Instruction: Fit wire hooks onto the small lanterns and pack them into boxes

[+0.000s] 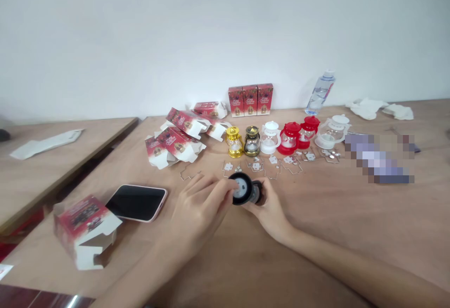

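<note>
A small black lantern (257, 192) is tipped on its side above the table, its round base (242, 189) turned toward me. My right hand (269, 207) is wrapped round its body from the right. At the base's left edge, the closed fingers of my left hand (206, 202) touch the pale disc inside the black rim; what they pinch, if anything, is hidden. Just behind stand small lanterns: a gold one (234, 143), a bronze one (252, 142), a white one (270, 138), red ones (289, 139) and a larger white one (332, 133). Wire handles and small parts (274, 160) lie before them.
Opened red boxes (183, 141) are heaped at the back left, and three upright boxes (250, 100) stand by the wall. A phone (138, 202) and an open box (84, 223) lie left. A bottle (319, 93), crumpled white bags (367, 108) and a blurred packet (378, 160) are right.
</note>
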`<state>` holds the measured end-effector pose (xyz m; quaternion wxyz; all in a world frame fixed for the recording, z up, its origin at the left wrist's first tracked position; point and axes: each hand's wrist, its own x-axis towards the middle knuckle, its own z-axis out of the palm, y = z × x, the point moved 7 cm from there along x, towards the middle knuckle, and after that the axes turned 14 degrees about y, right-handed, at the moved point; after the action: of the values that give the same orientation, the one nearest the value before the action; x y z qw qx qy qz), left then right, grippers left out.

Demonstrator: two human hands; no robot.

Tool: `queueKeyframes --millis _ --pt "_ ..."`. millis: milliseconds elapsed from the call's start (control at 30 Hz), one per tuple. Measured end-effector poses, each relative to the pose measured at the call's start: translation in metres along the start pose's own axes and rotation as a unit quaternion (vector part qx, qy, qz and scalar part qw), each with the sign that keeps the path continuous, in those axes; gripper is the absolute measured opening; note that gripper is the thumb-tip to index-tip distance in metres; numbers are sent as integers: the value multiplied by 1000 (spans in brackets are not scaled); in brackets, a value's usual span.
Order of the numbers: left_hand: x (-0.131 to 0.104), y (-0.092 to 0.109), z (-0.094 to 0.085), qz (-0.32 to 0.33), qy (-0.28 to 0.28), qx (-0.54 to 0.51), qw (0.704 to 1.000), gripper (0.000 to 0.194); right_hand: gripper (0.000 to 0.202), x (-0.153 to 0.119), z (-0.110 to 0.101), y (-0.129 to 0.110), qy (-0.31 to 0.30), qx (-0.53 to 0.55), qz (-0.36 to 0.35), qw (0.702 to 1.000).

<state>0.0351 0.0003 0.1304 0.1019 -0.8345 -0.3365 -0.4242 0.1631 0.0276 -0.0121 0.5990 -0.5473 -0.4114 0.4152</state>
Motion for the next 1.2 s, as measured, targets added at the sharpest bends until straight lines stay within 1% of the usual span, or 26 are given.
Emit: queueKeyframes --millis 267,467,567,667,767,833,1000,1200 --pt "4 14 -1 39 3 27 999 11 43 -1 0 1 -2 8 1 1000" --pt "3 19 3 57 -18 43 997 13 42 -1 0 2 -2 15 3 1000" --pt "1 20 2 68 4 54 996 15 43 -1 0 2 -3 26 1 1000" --pt "-1 14 0 43 35 65 996 18 43 -1 0 2 -3 25 -2 1000" --pt "-4 7 1 7 34 51 998 11 44 -1 0 1 -2 19 -1 1000" --pt "-4 5 2 -3 25 39 999 7 45 -1 0 1 -1 16 -2 1000" --pt "-1 7 2 5 19 26 999 7 45 -1 0 1 4 6 4 1000" --pt "-1 13 6 10 -9 11 1000 8 44 -1 0 1 1 11 -1 1000"
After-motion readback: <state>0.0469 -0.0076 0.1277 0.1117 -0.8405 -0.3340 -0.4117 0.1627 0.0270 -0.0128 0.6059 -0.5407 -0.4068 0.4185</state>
